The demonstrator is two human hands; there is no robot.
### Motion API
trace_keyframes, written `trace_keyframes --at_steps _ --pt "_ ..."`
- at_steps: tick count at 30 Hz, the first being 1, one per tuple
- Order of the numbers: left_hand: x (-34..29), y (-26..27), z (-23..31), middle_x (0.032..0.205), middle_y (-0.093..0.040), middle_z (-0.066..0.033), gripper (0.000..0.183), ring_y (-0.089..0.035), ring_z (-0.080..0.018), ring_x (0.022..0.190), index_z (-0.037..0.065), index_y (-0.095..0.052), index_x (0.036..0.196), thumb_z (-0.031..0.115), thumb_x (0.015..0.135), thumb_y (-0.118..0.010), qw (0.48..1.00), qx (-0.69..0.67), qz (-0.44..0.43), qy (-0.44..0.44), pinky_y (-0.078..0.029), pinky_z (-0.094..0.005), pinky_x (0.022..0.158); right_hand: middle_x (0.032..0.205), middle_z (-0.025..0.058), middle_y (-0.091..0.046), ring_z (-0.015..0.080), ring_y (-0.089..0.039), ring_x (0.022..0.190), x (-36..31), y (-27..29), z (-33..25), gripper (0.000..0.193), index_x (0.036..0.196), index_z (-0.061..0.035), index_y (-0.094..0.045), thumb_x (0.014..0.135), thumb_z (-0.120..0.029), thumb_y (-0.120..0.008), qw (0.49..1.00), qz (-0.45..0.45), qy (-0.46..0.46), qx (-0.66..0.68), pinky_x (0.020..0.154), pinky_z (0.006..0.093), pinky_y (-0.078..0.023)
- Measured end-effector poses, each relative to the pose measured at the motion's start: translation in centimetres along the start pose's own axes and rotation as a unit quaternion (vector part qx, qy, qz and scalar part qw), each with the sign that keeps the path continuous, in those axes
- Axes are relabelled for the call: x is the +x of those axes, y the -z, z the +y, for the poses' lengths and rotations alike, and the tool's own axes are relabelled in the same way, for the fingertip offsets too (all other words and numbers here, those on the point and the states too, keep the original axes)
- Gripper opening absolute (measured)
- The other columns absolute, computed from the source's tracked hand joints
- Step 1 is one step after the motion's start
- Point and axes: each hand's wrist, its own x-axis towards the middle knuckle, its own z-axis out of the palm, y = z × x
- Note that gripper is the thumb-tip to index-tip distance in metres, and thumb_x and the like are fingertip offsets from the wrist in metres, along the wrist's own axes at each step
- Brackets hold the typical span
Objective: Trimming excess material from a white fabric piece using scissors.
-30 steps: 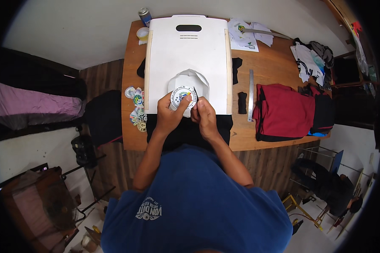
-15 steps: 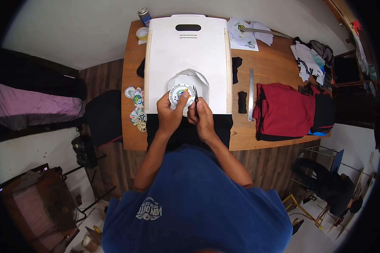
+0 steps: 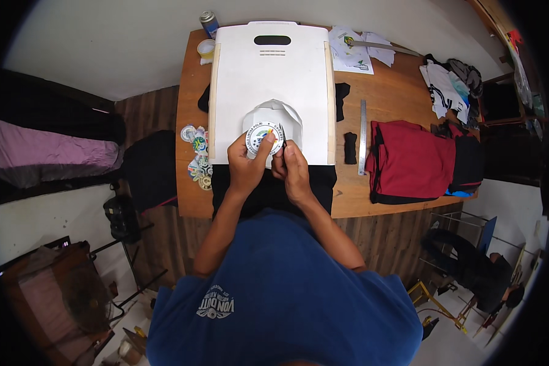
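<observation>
Pinched in my left hand [image 3: 246, 169] is a round white printed emblem [image 3: 256, 144] with a dark lettered ring and a colourful centre; the thumb lies across its face. My right hand [image 3: 296, 174] is closed round a small pair of dark scissors [image 3: 282, 134], whose blades lie at the emblem's right edge. The scissors' handles are mostly hidden by the fingers. A curved offcut of white paper [image 3: 293, 116] arches behind the emblem. Both hands are over the near end of a large white board [image 3: 271, 79] with a dark slot at its far end.
Left of the board, several round emblems [image 3: 200, 165] lie on the wooden table [image 3: 387, 91]. A spray can [image 3: 208, 23] and a tape roll [image 3: 206, 49] stand behind them. To the right are a steel ruler [image 3: 363, 137], folded red cloth [image 3: 412, 158] and printed sheets [image 3: 351, 52].
The emblem has shifted and turned slightly in my left hand. Less of the scissor blades shows at its edge. My right hand stays in nearly the same place.
</observation>
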Motion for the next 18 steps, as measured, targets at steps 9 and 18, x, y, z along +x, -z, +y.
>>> trace_keyframes --at_steps 9,18 --pt "0.01 0.00 0.10 0.079 -0.067 -0.0058 0.017 -0.060 -0.0080 0.071 -0.004 -0.065 0.089 0.012 0.087 -0.064 1.000 -0.001 -0.003 -0.001 -0.048 -0.0227 0.063 0.062 -0.0029 -0.033 0.0049 -0.028 0.052 -0.04 0.00 0.63 0.033 0.092 -0.0067 -0.046 0.102 -0.035 -0.033 1.000 0.017 0.019 0.017 0.046 0.0206 -0.025" --pt "-0.06 0.17 0.44 0.084 -0.066 -0.0054 0.016 -0.059 -0.0069 0.076 -0.003 -0.063 0.093 0.011 0.089 -0.062 1.000 0.011 -0.024 0.001 -0.047 -0.0208 0.067 0.062 -0.0029 -0.033 0.0051 -0.025 0.051 0.06 0.29 -0.21 0.034 0.090 -0.0069 -0.045 0.102 -0.036 -0.034 1.000 -0.004 0.000 0.009 0.046 0.0210 -0.024"
